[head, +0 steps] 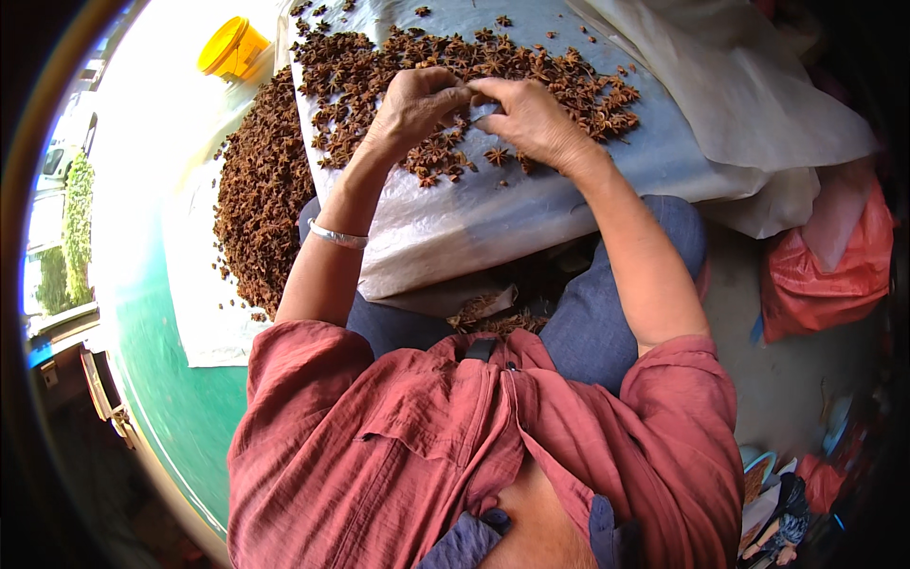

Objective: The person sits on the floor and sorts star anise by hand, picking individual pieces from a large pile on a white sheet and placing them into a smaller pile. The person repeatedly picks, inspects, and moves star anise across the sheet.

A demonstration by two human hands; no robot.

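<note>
Dried star anise [355, 78] lies spread in a loose layer over a plastic sheet [483, 213] in front of me. Above it my left hand [423, 107] and my right hand [530, 117] meet at the fingertips. The thumb and fingers of each are bent close together; whether a small piece is between them is too small to tell. A bangle circles my left forearm. Single star anise pods [496, 156] lie just below my right hand.
A large heap of star anise [266, 192] lies on a pale sheet at the left, with a yellow bucket [233, 48] beyond it. Folded plastic sheeting [753, 92] and a red bag [825, 277] are at the right. Dry plant debris [498, 320] lies between my knees.
</note>
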